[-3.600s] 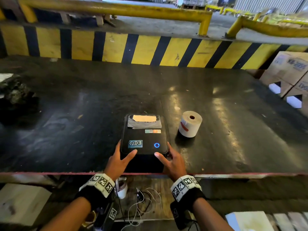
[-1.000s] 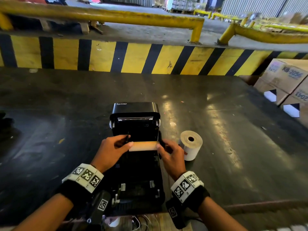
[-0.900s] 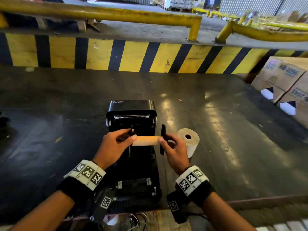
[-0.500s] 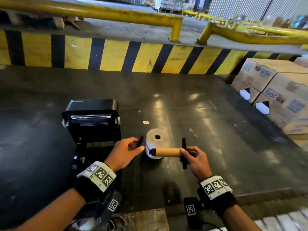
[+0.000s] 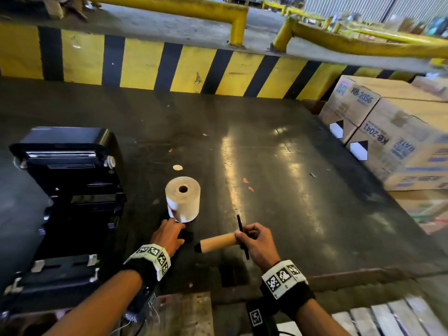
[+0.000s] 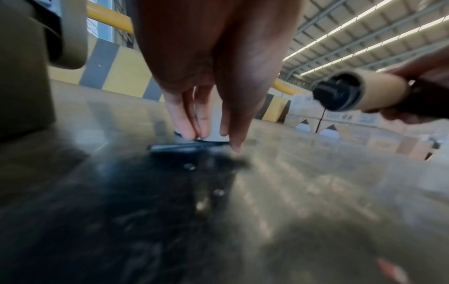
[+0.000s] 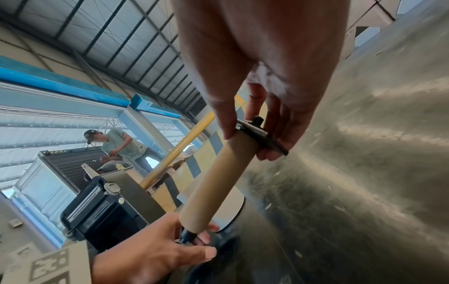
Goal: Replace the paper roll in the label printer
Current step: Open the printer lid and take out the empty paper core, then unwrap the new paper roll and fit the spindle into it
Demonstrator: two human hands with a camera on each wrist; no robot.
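Observation:
The black label printer [image 5: 72,190] stands open at the left, lid raised, its roll bay showing no roll. A new white paper roll [image 5: 183,200] stands on end beside it. My right hand [image 5: 242,235] grips a black spindle carrying the empty brown cardboard core [image 5: 218,242], with my fingers round the black flange [image 5: 243,246] at its right end. The spindle's bare black tip [image 5: 197,248] points left. My left hand [image 5: 178,232] is down at the table in front of the roll. Its fingertips [image 6: 187,132] pinch a loose black flange [image 6: 175,147] lying flat there.
Stacked cardboard boxes [image 5: 388,132] border the dark table on the right. A yellow-and-black striped wall [image 5: 145,61] runs along the back. The table's front edge [image 5: 339,277] is just below my wrists. A person [image 7: 116,142] bends over far off behind the printer.
The spindle with the empty core came out of the printer and moved right. My left hand pulled the flange off its left end and lowered it to the table by the new roll.

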